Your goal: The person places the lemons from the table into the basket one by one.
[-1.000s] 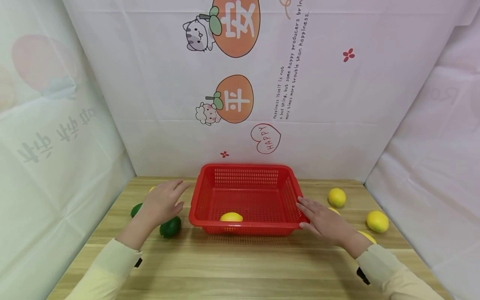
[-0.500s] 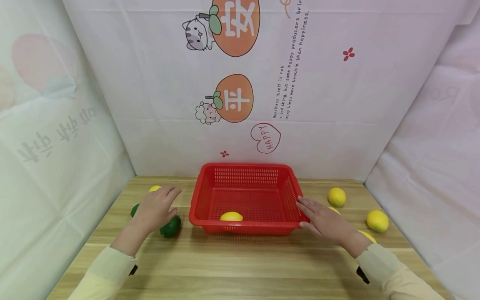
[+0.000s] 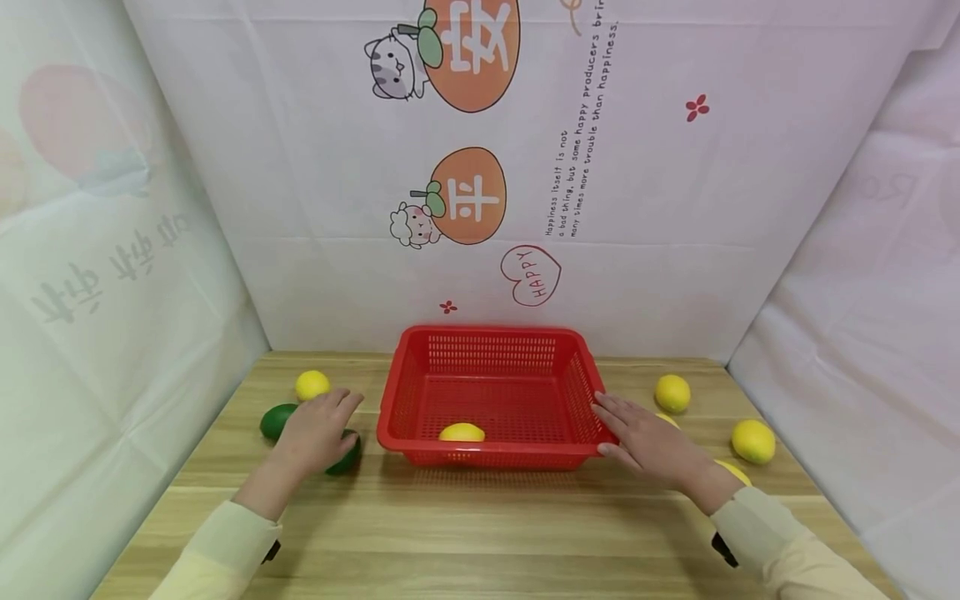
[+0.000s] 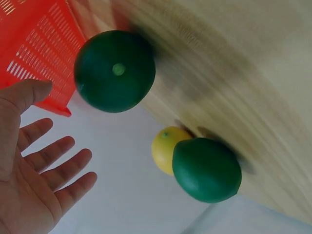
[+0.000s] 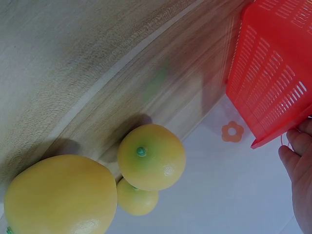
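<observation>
My left hand (image 3: 317, 429) hovers over the nearer dark green lime (image 3: 344, 454), fingers spread and apart from it in the left wrist view, where this lime (image 4: 115, 71) is near the thumb. Another lime (image 3: 277, 422) lies left of the hand, and a lemon (image 3: 312, 385) lies behind it. My right hand (image 3: 647, 440) rests its straight fingers on the right rim of the red plastic basket (image 3: 487, 450); the right wrist view shows those fingers at the basket's rim (image 5: 282, 127). One lemon (image 3: 462, 432) lies inside the basket near its front wall.
Several lemons lie on the right of the wooden table (image 3: 465, 542), among them one at the back (image 3: 673, 393) and one farther right (image 3: 753, 442). Two more are partly behind my right hand and wrist. White printed cloth (image 3: 637, 292) encloses the back and sides.
My left hand has moved left and down from beside the basket to over the nearer lime, uncovering the left lemon and more of the other lime. My right hand stays on the rim.
</observation>
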